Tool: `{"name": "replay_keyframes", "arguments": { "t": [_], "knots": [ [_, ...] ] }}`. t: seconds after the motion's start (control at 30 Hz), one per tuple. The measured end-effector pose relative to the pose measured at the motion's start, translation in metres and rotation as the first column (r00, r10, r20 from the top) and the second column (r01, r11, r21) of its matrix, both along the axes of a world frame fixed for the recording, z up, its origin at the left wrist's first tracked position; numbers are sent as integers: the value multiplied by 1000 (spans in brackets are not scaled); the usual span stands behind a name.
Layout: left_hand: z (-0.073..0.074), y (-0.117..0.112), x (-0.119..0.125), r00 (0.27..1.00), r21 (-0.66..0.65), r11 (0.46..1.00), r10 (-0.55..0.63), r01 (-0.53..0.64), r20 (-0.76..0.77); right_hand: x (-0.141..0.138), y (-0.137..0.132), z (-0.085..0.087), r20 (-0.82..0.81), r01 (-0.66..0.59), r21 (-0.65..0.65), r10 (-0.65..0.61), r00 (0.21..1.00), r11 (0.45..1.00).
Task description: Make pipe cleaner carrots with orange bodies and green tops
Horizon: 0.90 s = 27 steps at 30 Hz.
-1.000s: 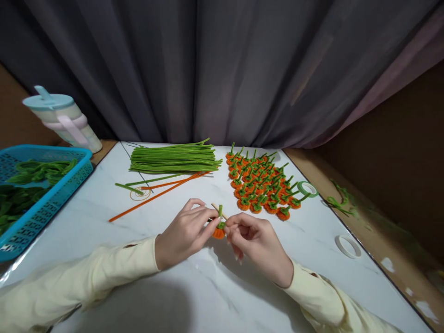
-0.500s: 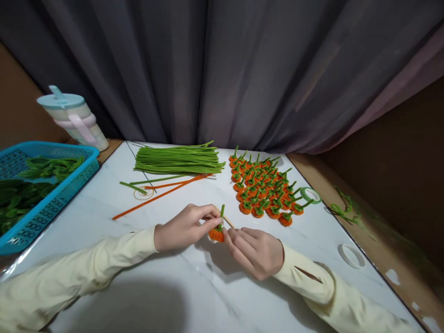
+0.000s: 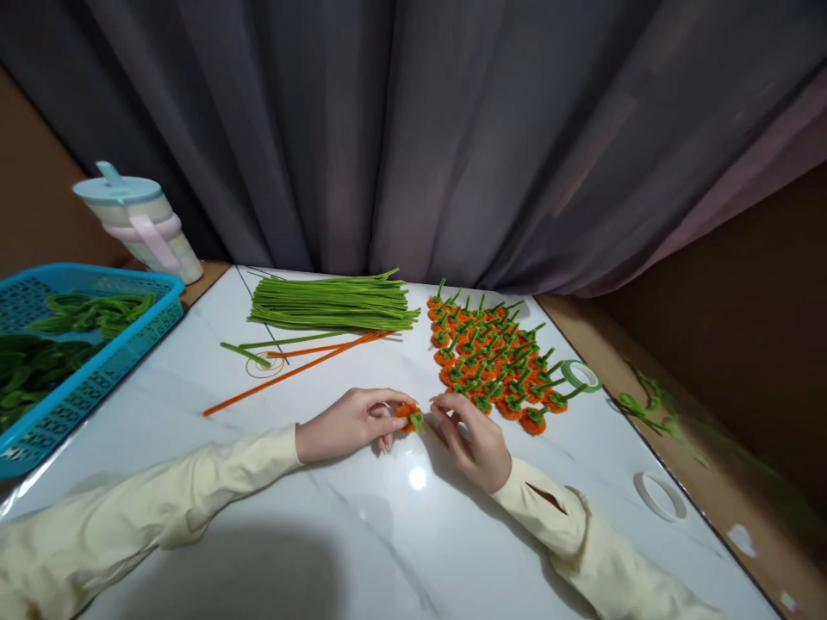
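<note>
My left hand (image 3: 349, 424) pinches a small orange pipe-cleaner pumpkin with a green top (image 3: 409, 417) just above the white marble table (image 3: 362, 534). My right hand (image 3: 470, 437) sits close beside it on the right, fingers curled, fingertips near the pumpkin; a thin wooden stick seems to lie under its fingers, mostly hidden. Just beyond the right hand lies a cluster of several finished orange pumpkins with green stems (image 3: 494, 357).
A bundle of green pipe cleaners (image 3: 332, 303) and loose orange ones (image 3: 290, 370) lie at the back. A blue basket (image 3: 77, 379) of green pieces and a lidded jug (image 3: 139, 220) stand at the left. A green tape roll (image 3: 580, 375) and a white ring (image 3: 660, 496) lie at the right.
Both hands have lowered toward the table and moved slightly away from me. The pumpkin has been turned on its side, and the stick no longer pokes up between the hands.
</note>
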<state>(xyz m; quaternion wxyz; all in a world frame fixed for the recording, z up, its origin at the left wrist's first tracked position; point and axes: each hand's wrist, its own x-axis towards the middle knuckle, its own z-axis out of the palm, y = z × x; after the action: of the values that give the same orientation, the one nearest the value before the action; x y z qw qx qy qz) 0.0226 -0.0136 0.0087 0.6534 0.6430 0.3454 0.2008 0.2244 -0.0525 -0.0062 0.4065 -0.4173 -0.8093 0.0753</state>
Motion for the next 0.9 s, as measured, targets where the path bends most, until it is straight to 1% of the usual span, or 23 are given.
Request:
{"name": "replay_keyframes", "arguments": {
  "t": [0.03,0.07,0.1,0.13,0.17,0.27,0.37,0.43,0.5,0.57,0.67,0.8,0.9],
  "knots": [
    [-4,-2,1,999,12,999,46,-46,12,-2,-1,0,-68,25,-131,-35,997,991],
    [-8,-4,3,996,26,996,88,-88,27,-4,-2,1,-107,24,-240,-51,993,970],
    [-11,-6,4,992,41,992,121,-123,39,-5,-3,2,-123,5,-323,-47,991,946],
    [-12,-8,4,988,58,988,143,-146,49,-6,-3,3,-124,-15,-377,-35,992,926],
    [-14,-10,5,987,79,984,155,-158,54,-7,-4,3,-117,-27,-404,-22,993,914],
    [-14,-15,5,986,162,973,156,-162,51,-10,-5,4,-66,-13,-403,-15,998,915],
    [-14,-18,5,986,295,941,163,-165,33,-12,-8,1,-24,-3,-382,-7,1000,924],
    [-16,-20,5,985,348,922,170,-167,22,-14,-10,-1,-10,-14,-375,11,1000,927],
    [-17,-20,6,983,342,922,185,-181,22,-15,-11,-4,-9,-13,-375,11,1000,927],
    [-18,-20,8,980,293,936,198,-195,21,-16,-11,-5,-21,-9,-379,1,1000,925],
    [-17,-20,9,982,235,954,187,-185,16,-16,-10,-6,-71,-30,-393,2,997,919],
    [-15,-23,9,984,271,946,172,-179,48,-16,-8,-2,-154,-85,-454,15,988,887],
    [-15,-24,9,983,269,946,172,-182,61,-15,-8,1,-145,-73,-477,4,989,876]
  ]
}}
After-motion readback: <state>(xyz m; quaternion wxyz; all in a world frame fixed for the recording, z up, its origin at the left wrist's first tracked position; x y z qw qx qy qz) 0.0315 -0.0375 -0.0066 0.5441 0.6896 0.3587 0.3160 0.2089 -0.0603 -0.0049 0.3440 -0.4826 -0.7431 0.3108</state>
